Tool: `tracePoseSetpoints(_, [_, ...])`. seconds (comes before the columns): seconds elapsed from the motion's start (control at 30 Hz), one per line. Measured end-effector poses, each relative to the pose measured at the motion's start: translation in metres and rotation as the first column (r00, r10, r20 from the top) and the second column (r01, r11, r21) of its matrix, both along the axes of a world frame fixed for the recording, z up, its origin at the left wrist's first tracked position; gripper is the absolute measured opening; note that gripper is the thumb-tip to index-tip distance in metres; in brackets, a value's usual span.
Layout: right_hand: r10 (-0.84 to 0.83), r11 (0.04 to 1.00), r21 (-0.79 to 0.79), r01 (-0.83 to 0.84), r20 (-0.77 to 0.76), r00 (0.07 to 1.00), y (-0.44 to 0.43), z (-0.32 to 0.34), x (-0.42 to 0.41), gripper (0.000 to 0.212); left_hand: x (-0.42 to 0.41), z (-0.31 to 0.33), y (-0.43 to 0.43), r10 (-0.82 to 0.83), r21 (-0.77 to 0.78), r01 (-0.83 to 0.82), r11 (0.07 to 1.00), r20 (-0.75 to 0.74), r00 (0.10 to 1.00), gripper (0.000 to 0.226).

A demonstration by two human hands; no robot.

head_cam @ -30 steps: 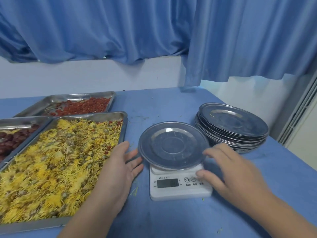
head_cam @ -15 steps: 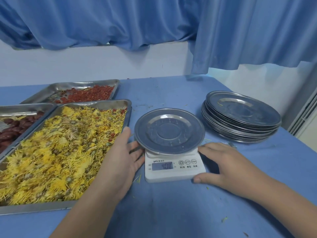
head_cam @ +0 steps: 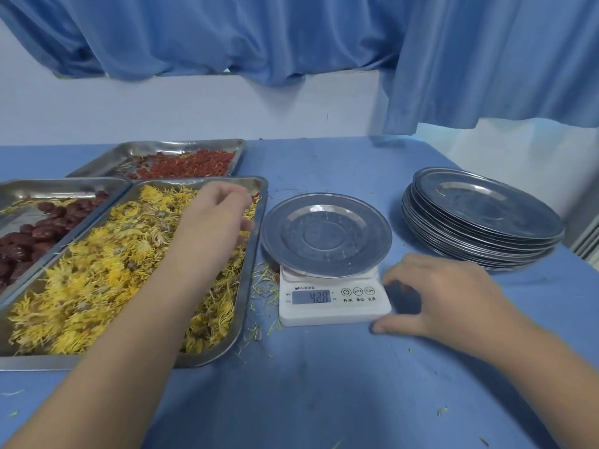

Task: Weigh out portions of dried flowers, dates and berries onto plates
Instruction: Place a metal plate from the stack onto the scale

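Your left hand (head_cam: 214, 218) is over the far right corner of the tray (head_cam: 247, 286) of yellow dried flowers (head_cam: 97, 277). Its fingers are curled down into the heap, but blur hides whether they hold any flowers. Your right hand (head_cam: 444, 296) rests on the table (head_cam: 324, 384) just beside the right side of the scale (head_cam: 334, 314), fingers loosely curved and gripping nothing. A bare metal plate (head_cam: 325, 234) sits on the scale and the display is lit. A stack of plates (head_cam: 483, 218) is to the right. The dates (head_cam: 39, 234) are in the left tray and the berries (head_cam: 188, 165) in the far tray. Loose petals lie between the flower tray and the scale.
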State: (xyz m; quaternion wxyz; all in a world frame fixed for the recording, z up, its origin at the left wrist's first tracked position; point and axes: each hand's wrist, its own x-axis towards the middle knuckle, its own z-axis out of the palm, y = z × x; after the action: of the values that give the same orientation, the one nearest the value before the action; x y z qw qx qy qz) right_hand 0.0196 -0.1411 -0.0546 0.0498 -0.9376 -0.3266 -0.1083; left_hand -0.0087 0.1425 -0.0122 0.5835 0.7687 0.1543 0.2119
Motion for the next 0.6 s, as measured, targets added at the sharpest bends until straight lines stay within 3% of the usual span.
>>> tracePoseSetpoints(0.07, [0.058, 0.995, 0.078, -0.058, 0.001, 0.998, 0.000, -0.003, -0.004, 0.052, 0.008, -0.001, 0.002, 0.034, 0.240, -0.031, 0.970, -0.006, 0.999, 0.019])
tracePoseSetpoints(0.13, [0.110, 0.988, 0.110, -0.110, -0.001, 0.994, 0.004, -0.005, -0.006, 0.044, 0.014, -0.004, 0.000, 0.029, 0.327, -0.027, 0.945, -0.001, 1.000, 0.024])
tracePoseSetpoints(0.4, [0.137, 0.958, 0.252, -0.138, 0.024, 0.990, 0.011, -0.019, -0.006, 0.036, 0.012, -0.018, 0.007, 0.028, 0.361, -0.056, 0.931, 0.085, 0.996, 0.024])
tracePoseSetpoints(0.6, [0.119, 0.936, 0.339, -0.101, -0.034, 0.992, 0.012, -0.022, -0.005, 0.034, 0.020, -0.023, 0.012, 0.036, 0.409, -0.041, 0.912, 0.020, 0.999, 0.024])
